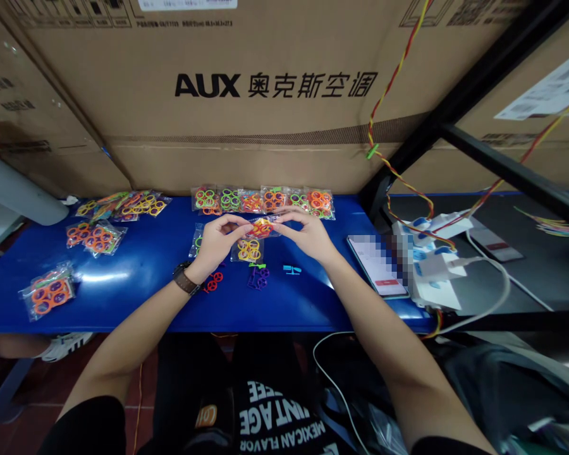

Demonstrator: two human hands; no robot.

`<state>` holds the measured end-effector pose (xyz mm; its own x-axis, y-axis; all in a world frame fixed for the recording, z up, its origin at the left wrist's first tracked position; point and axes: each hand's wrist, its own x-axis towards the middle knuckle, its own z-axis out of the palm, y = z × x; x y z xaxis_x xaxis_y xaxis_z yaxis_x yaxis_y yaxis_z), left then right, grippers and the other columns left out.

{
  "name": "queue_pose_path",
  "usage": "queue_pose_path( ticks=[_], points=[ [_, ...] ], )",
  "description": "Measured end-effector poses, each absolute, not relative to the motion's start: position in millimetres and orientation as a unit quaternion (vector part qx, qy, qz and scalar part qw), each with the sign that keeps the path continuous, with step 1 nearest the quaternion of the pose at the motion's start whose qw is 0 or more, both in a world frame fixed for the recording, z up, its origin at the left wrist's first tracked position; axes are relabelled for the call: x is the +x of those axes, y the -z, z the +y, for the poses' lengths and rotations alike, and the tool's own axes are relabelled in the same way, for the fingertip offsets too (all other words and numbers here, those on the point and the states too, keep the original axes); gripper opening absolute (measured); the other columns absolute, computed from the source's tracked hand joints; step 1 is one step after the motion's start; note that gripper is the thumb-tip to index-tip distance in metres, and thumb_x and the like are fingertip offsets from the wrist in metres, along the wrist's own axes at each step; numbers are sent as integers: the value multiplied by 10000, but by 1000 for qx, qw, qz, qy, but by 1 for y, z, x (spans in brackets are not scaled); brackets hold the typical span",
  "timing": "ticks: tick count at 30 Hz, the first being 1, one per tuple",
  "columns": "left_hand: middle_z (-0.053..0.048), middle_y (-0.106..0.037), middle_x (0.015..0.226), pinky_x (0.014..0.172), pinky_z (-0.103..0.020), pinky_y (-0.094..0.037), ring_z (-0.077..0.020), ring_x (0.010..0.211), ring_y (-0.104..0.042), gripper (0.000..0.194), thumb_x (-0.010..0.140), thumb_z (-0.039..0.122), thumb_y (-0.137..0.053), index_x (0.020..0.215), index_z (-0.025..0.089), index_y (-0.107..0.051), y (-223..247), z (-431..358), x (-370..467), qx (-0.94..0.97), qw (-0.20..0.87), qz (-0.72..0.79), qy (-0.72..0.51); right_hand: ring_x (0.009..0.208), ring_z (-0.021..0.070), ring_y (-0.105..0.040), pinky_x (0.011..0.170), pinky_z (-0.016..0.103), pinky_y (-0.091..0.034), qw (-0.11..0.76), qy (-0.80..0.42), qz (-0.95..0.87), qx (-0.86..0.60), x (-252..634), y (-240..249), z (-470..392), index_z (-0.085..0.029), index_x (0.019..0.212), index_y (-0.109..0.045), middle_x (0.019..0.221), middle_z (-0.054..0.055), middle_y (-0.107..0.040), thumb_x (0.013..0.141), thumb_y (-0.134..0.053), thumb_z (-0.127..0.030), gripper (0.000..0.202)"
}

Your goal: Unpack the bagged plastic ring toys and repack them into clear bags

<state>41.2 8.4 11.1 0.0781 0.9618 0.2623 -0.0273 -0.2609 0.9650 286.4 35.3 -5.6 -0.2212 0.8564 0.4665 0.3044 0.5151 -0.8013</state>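
Note:
Between my two hands, a clear plastic packet [262, 227] with red and yellow pieces is held just above the blue table [146, 297]. My left hand [220, 239] pinches its left end, and my right hand [307, 234] pinches its right end. Just below it lies a packet of yellow rings [248, 250]. Another packet with green rings [198, 241] is partly hidden by my left hand. Loose red pieces [214, 282], purple pieces [258, 277] and a light blue piece [292, 270] lie nearer the front edge.
A row of filled packets [251, 201] lies along the back. More packets [96, 237] are at the left, one [50, 292] nearer the front. A phone [377, 265] and a power strip with chargers [429, 262] are at the right. A large cardboard box [265, 120] stands behind.

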Motion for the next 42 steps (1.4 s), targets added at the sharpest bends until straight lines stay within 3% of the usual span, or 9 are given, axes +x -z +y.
queue_pose_path(
  ticks=[4,15,18,22,26,30,34,37,42],
  points=[
    [7,-694,684,597,-287,-554,-125,570,-632,211,831,363,-860,904,202,-745,-10,8,43,583,460,408,-531,1109,250,-730,1107,540,-529,488,-322,-709,-395,282,10,35,-285,906,-779,1106,42,-791,898,-793,-462,177],
    [-38,-760,830,550,-273,-538,-137,594,-668,264,832,415,-867,950,204,-758,-2,4,44,639,428,422,-480,869,225,-743,898,459,-619,469,-363,-695,-407,279,5,30,-272,933,-767,950,38,-801,890,-780,-551,283],
    [9,-691,644,531,-276,-548,-153,548,-672,291,892,474,-807,964,216,-692,-2,5,45,609,466,423,-482,908,223,-760,918,449,-627,506,-367,-667,-405,279,1,29,-283,1070,-733,1041,54,-800,944,-677,-651,393],
    [-10,-729,778,548,-286,-595,-174,615,-749,366,885,517,-804,981,227,-602,-2,3,49,582,512,409,-482,1077,252,-762,994,453,-620,498,-368,-681,-392,278,-2,27,-322,1428,-578,1254,90,-768,909,-721,-662,638],
    [-28,-735,840,477,-265,-551,-194,630,-772,347,918,510,-771,1040,232,-605,-3,-3,53,596,539,411,-429,1036,261,-769,964,458,-632,456,-366,-704,-403,280,-6,25,-319,1618,-400,1125,75,-804,940,-734,-542,788],
    [-61,-761,858,559,-275,-543,-194,732,-758,271,948,473,-749,1004,216,-685,-9,3,41,659,392,459,-449,947,252,-783,909,458,-642,429,-362,-711,-423,306,-12,35,-338,1571,-480,1048,39,-816,962,-724,-447,665],
    [-91,-793,1091,938,-423,-562,-260,1057,-714,155,945,310,-728,1069,219,-746,-10,24,17,759,169,480,-406,842,247,-779,815,437,-655,345,-362,-758,-417,349,-7,53,-286,1471,-590,952,33,-818,913,-766,-438,604],
    [-105,-771,1204,1078,-500,-486,-302,1166,-658,268,908,206,-692,1167,220,-754,-3,36,5,797,105,482,-348,777,250,-767,761,445,-659,270,-356,-783,-432,374,5,62,-290,1394,-651,889,17,-807,875,-791,-417,553],
    [-116,-766,1173,1045,-520,-459,-346,1157,-622,356,820,194,-713,1171,223,-768,10,43,5,812,83,499,-293,1084,335,-728,987,542,-597,265,-177,-806,-499,369,-1,52,-257,1173,-777,1138,106,-779,728,-913,-471,512]
  ],
)
